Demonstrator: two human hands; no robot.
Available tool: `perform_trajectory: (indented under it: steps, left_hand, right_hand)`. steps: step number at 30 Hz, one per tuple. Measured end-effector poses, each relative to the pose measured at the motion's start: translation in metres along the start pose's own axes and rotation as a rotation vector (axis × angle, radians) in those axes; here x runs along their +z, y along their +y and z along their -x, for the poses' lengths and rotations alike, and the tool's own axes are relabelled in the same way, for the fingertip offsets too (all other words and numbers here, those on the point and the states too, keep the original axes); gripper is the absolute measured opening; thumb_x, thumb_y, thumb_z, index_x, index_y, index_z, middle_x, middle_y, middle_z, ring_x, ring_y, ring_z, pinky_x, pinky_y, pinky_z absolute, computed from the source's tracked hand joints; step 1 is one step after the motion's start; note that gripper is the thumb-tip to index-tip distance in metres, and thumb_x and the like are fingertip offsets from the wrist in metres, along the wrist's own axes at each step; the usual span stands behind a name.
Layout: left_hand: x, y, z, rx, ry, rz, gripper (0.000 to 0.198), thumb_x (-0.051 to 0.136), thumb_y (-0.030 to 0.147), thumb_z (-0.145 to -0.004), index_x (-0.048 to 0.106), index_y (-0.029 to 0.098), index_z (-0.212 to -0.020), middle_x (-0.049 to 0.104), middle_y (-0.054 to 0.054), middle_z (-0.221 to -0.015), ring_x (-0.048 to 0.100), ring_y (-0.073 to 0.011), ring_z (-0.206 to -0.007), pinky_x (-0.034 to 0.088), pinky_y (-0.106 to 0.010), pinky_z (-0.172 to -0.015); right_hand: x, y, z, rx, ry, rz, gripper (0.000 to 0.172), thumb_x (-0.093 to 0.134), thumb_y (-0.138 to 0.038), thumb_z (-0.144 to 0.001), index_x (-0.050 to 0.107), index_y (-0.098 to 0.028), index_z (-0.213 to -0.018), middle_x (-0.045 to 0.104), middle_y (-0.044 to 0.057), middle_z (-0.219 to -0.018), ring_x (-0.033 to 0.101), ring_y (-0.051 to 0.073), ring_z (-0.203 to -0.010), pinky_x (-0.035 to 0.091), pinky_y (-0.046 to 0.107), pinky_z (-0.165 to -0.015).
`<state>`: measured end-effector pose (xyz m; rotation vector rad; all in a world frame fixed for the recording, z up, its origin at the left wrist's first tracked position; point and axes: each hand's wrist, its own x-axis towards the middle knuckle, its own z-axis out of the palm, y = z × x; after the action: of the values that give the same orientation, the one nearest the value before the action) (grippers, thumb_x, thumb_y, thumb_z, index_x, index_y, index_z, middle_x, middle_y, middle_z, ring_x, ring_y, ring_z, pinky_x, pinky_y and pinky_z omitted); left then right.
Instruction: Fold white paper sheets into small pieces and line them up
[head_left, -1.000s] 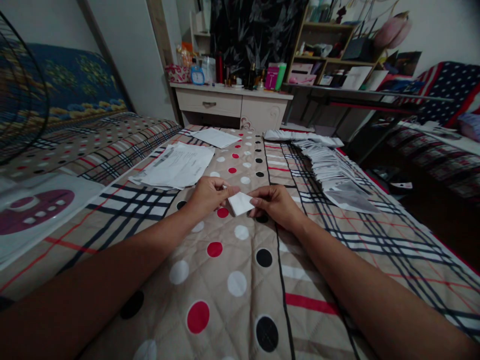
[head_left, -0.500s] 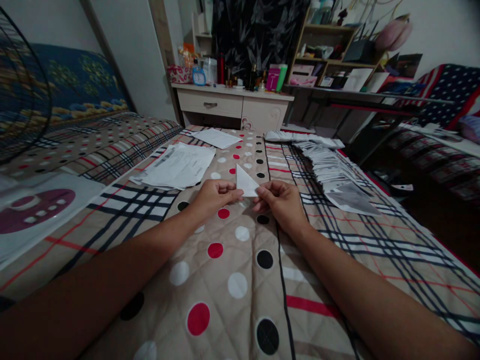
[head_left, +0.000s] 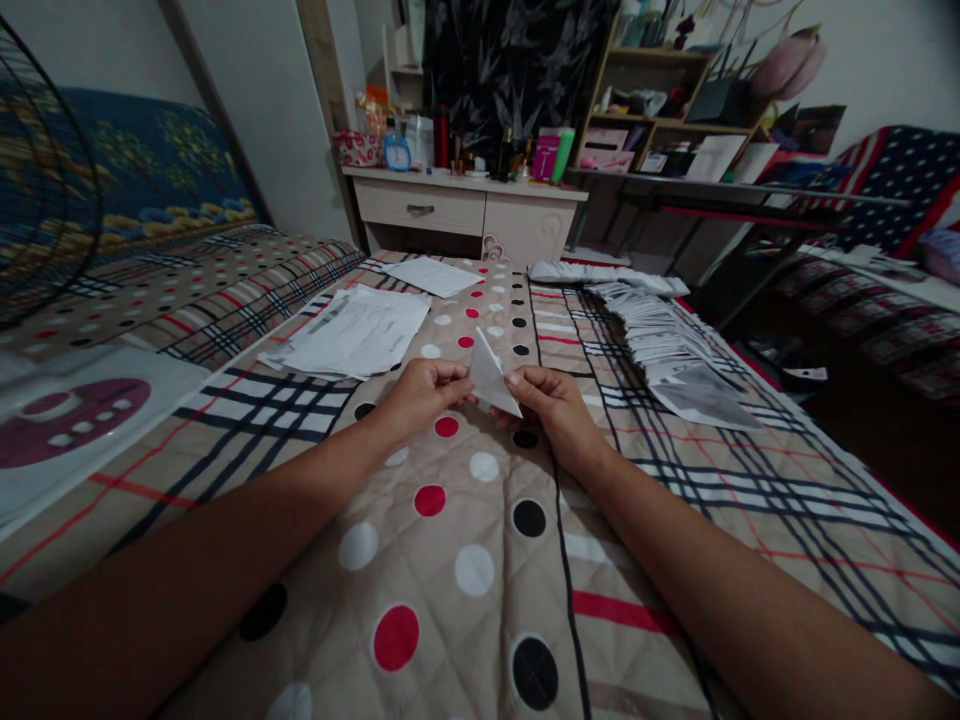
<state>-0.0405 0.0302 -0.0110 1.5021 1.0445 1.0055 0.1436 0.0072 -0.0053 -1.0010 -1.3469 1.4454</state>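
Head view. Centre of the frame: a folded white paper triangle (head_left: 492, 378), held tilted over the patterned bedspread (head_left: 450, 640) with one corner uppermost. The left hand (head_left: 427, 392) pinches it at the left edge between thumb and fingers; the right hand (head_left: 553, 398) grips the right side, thumb on the near face, some fingers hidden behind. From where I stand, I cannot tell whether its lower corner touches the cloth. Left of centre, beyond the left hand: a loose stack of printed white sheets (head_left: 356, 330), with a smaller pile of white paper (head_left: 433, 277) near its upper right. Right of centre: a curving row of white papers (head_left: 652, 335), closely overlapped on the bedspread. Left edge: plastic packaging (head_left: 75, 410) with a purple print. Upper centre: a white cabinet (head_left: 390, 197) bearing a magenta box (head_left: 545, 158) and, just beside it, a green tube (head_left: 562, 156).
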Motion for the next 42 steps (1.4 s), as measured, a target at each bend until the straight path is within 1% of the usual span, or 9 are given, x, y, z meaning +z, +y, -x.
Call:
perform_trajectory:
  steps: [5, 12, 22, 24, 26, 28, 30, 35, 42]
  left_hand:
    - [-0.002, -0.005, -0.002, -0.004, 0.017, -0.001, 0.012, 0.068, 0.025, -0.072, 0.071, 0.013, -0.073, 0.070, -0.002, -0.069, 0.060, -0.0105, -0.061, 0.046, -0.021, -0.061]
    - [-0.004, -0.008, -0.003, 0.041, -0.072, -0.054, 0.018, 0.071, 0.030, -0.072, 0.072, 0.013, -0.072, 0.069, -0.003, -0.065, 0.061, -0.0122, -0.059, 0.049, -0.022, -0.059]
    - [-0.004, -0.009, -0.003, -0.004, -0.067, -0.053, 0.015, 0.070, 0.027, -0.073, 0.072, 0.013, -0.079, 0.070, -0.003, -0.070, 0.063, -0.0119, -0.062, 0.050, -0.023, -0.064]
    - [-0.003, -0.008, -0.002, -0.025, -0.055, -0.031, 0.020, 0.069, 0.026, -0.074, 0.071, 0.013, -0.089, 0.070, -0.004, -0.074, 0.064, -0.0124, -0.065, 0.051, -0.024, -0.064]
    - [-0.001, -0.005, 0.000, -0.012, -0.064, -0.018, 0.039, 0.068, 0.025, -0.075, 0.065, 0.014, -0.112, 0.069, -0.002, -0.072, 0.064, -0.0127, -0.065, 0.050, -0.023, -0.063]
    - [0.001, -0.003, 0.004, 0.057, -0.092, -0.074, 0.064, 0.067, 0.021, -0.077, 0.047, 0.018, -0.138, 0.067, 0.001, -0.069, 0.063, -0.0120, -0.063, 0.048, -0.022, -0.061]
    - [0.003, -0.002, 0.008, 0.176, -0.128, -0.239, 0.078, 0.065, 0.016, -0.078, 0.033, 0.024, -0.148, 0.065, 0.004, -0.069, 0.061, -0.0114, -0.063, 0.047, -0.022, -0.064]
    - [0.004, -0.001, 0.013, 0.468, -0.157, -0.698, 0.057, 0.065, 0.014, -0.081, 0.055, 0.032, -0.133, 0.068, 0.001, -0.083, 0.062, -0.0142, -0.074, 0.047, -0.026, -0.075]
    - [0.004, 0.001, 0.013, 0.587, -0.081, -0.765, 0.030, 0.067, 0.014, -0.079, 0.065, 0.024, -0.107, 0.068, -0.003, -0.100, 0.062, -0.0140, -0.080, 0.046, -0.025, -0.074]
  right_hand:
    - [0.000, 0.000, -0.001, 0.001, -0.012, -0.039, 0.029, 0.071, -0.049, -0.073, 0.067, -0.021, -0.073, 0.066, 0.002, -0.068, 0.057, 0.013, -0.055, 0.047, 0.025, -0.053]
    - [0.000, 0.000, -0.001, -0.009, -0.018, -0.011, 0.038, 0.069, -0.052, -0.074, 0.060, -0.018, -0.062, 0.058, -0.001, -0.058, 0.048, 0.010, -0.048, 0.039, 0.022, -0.048]
    - [0.000, 0.001, -0.002, -0.028, 0.020, 0.047, 0.035, 0.064, -0.046, -0.076, 0.052, -0.019, -0.058, 0.051, -0.003, -0.053, 0.044, 0.008, -0.046, 0.034, 0.020, -0.043]
    - [0.001, 0.001, -0.003, -0.049, 0.028, 0.100, 0.031, 0.068, -0.043, -0.073, 0.055, -0.018, -0.060, 0.052, -0.004, -0.052, 0.043, 0.008, -0.046, 0.034, 0.020, -0.044]
    - [0.002, 0.000, -0.004, -0.053, 0.001, 0.119, 0.026, 0.074, -0.039, -0.066, 0.060, -0.017, -0.066, 0.059, -0.003, -0.058, 0.048, 0.009, -0.049, 0.038, 0.020, -0.047]
    - [0.003, 0.000, -0.004, -0.034, -0.020, 0.131, 0.026, 0.076, -0.036, -0.062, 0.063, -0.016, -0.072, 0.064, -0.001, -0.064, 0.051, 0.010, -0.052, 0.039, 0.021, -0.048]
    - [0.002, -0.001, -0.005, -0.004, -0.020, 0.169, 0.023, 0.073, -0.034, -0.063, 0.063, -0.015, -0.070, 0.064, -0.001, -0.064, 0.049, 0.010, -0.050, 0.036, 0.021, -0.046]
    - [-0.003, -0.001, -0.006, 0.010, -0.023, 0.236, 0.013, 0.066, -0.027, -0.065, 0.062, -0.015, -0.068, 0.061, -0.002, -0.061, 0.048, 0.009, -0.049, 0.035, 0.020, -0.045]
    - [-0.004, 0.002, -0.008, 0.033, 0.001, 0.244, 0.014, 0.065, -0.027, -0.062, 0.062, -0.015, -0.068, 0.057, -0.003, -0.056, 0.046, 0.008, -0.044, 0.033, 0.020, -0.041]
